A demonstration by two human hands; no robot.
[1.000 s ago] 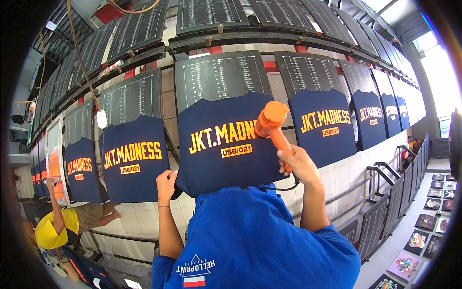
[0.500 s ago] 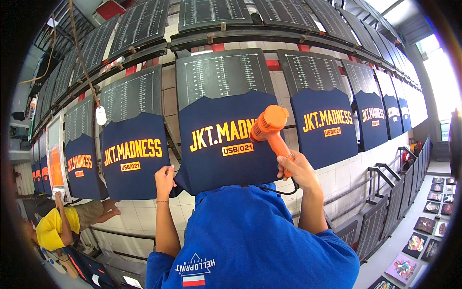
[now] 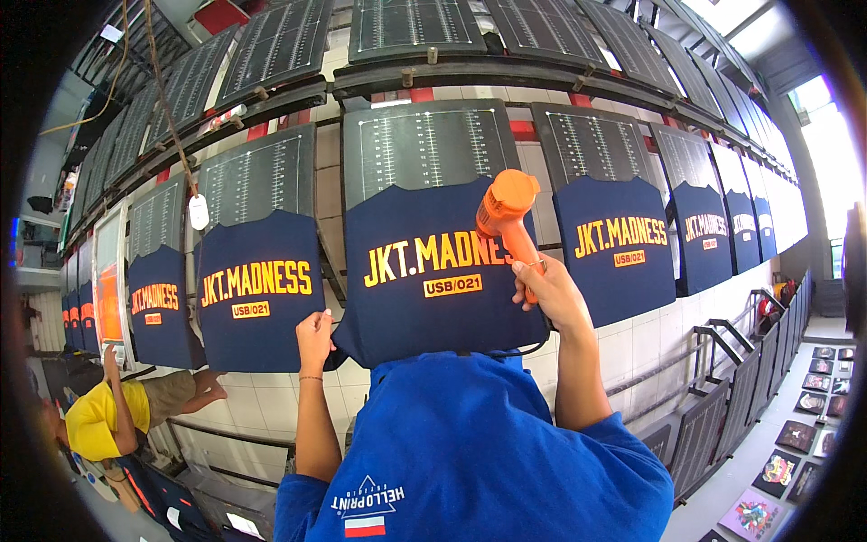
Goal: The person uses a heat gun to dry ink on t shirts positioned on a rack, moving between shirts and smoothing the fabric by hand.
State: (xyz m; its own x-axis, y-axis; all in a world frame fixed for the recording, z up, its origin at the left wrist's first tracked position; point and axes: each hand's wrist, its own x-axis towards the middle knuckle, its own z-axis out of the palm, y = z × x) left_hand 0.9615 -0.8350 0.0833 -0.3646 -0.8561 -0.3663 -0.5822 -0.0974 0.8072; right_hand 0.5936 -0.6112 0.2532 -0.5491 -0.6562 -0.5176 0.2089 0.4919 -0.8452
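My right hand (image 3: 549, 294) grips the handle of an orange hot-air gun (image 3: 508, 203). The gun's head is over the upper right of a navy shirt panel (image 3: 397, 330) on the board in front of me, covering part of its yellow-orange print. A dark cord hangs below the gun. My left hand (image 3: 315, 341) is closed, fingers curled, by the panel's lower left corner and beside the neighbouring navy panel (image 3: 217, 334). What its fingers hold, if anything, is hidden.
More printed panels lie along the row, including one just right (image 3: 623, 294). A second row of ruled black boards (image 3: 415, 27) stands behind. A white tag (image 3: 198, 211) hangs on a string at left. A person in a yellow top (image 3: 95, 423) works at an orange-coated screen (image 3: 110, 303).
My right hand has raised the hot-air gun slightly, so its head sits higher over the print's right end. The left hand stays by the panel's corner. The whole view has shifted a little.
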